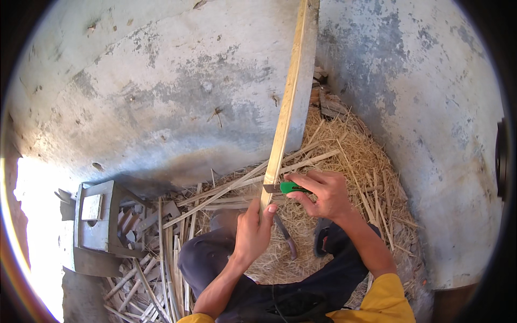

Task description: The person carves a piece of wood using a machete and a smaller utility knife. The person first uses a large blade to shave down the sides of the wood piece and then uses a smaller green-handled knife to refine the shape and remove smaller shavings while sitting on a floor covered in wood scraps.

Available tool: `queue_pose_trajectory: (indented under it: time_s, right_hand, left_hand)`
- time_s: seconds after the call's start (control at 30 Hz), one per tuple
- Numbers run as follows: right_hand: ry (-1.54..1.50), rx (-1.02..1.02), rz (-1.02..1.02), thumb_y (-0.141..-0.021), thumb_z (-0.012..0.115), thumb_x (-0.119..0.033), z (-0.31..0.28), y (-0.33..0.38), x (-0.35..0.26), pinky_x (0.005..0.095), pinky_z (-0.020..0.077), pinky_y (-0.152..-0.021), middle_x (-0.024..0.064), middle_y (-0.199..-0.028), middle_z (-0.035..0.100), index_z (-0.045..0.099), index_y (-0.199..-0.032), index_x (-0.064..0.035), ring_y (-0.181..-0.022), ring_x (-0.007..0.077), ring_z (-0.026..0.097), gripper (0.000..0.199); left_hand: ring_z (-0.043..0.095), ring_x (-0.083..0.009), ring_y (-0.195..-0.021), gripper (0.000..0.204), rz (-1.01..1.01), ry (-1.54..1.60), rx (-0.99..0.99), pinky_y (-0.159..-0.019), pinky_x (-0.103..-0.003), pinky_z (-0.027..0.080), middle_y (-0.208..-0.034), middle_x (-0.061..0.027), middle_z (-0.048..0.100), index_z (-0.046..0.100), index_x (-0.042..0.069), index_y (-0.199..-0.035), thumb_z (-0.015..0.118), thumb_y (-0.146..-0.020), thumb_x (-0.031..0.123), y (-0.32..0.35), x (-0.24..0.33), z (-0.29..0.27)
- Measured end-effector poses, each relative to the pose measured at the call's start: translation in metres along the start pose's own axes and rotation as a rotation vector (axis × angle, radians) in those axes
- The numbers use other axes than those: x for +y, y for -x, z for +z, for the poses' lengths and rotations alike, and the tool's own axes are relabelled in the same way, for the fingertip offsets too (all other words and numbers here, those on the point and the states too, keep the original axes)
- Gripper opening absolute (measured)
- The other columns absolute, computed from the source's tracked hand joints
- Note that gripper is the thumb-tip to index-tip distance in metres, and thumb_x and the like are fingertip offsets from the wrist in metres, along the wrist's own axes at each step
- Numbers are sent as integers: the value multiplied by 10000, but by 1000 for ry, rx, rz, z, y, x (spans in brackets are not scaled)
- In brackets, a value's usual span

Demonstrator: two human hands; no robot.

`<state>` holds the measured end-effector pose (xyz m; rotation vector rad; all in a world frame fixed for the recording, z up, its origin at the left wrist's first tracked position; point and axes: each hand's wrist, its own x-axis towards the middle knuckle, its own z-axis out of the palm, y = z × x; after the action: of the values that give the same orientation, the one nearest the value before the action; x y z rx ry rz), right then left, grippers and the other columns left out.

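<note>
Right now I see my left hand pinching the low end of a long wood strip, thumb on one side and fingers on the other. The strip goes up and away from that grip, leaning a bit to the right, and runs past the top of my view. My right hand pinches a green knife between thumb and fingers. The knife points left, and its dark blade lies across the strip, just above the left thumb. I cannot tell how deep the blade sits.

Below the hands are bent legs in dark pants. Between them, a curved tool with a brown handle lies on thin, curly shavings. A yellow sleeve covers part of the right arm. Behind the strip, long sticks cross each other. Off to the left, a gray box stands beside a messy stick heap. Farther out, I see two patchy gray walls.
</note>
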<state>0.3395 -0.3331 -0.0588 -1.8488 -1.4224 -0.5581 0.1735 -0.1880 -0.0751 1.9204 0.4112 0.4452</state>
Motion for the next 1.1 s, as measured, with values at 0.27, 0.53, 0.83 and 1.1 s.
queue_pose_trajectory:
  time_s: [0.27, 0.53, 0.83, 1.1]
  right_hand:
    - [-87, 136, 197, -908, 780, -256, -7, -12, 31, 294, 546, -584, 96, -878, 777, 778, -1119, -56, -656, 180, 712, 290]
    - [-147, 75, 175, -925, 772, -291, -11, -12, 33, 276, 543, -554, 91, -922, 791, 780, -1108, -55, -623, 168, 710, 299]
    - [-227, 86, 54, -911, 782, -261, -3, 1, 26, 292, 563, -595, 119, -905, 788, 784, -1070, -35, -665, 202, 738, 277]
    - [-248, 112, 202, -965, 734, -327, -15, -2, 52, 306, 508, -567, 114, -811, 751, 765, -1102, 20, -631, 169, 666, 374]
  left_hand:
    - [650, -483, -692, 359, -131, -127, -22, -623, -497, 486, -702, -256, 636, 548, -40, -978, 588, -1063, 307, 29, -4, 6]
    - [658, -508, -739, 310, -213, -155, -44, -614, -485, 498, -710, -279, 631, 544, -56, -979, 621, -1042, 237, 53, -3, -9]
    - [626, -481, -613, 242, -3, -208, 25, -492, -436, 459, -650, -255, 590, 523, -34, -955, 669, -1008, 152, 92, -9, -13]
    - [611, -423, -543, 305, -4, -262, -13, -487, -429, 431, -588, -201, 546, 467, 3, -837, 605, -1035, 189, 130, -21, -14]
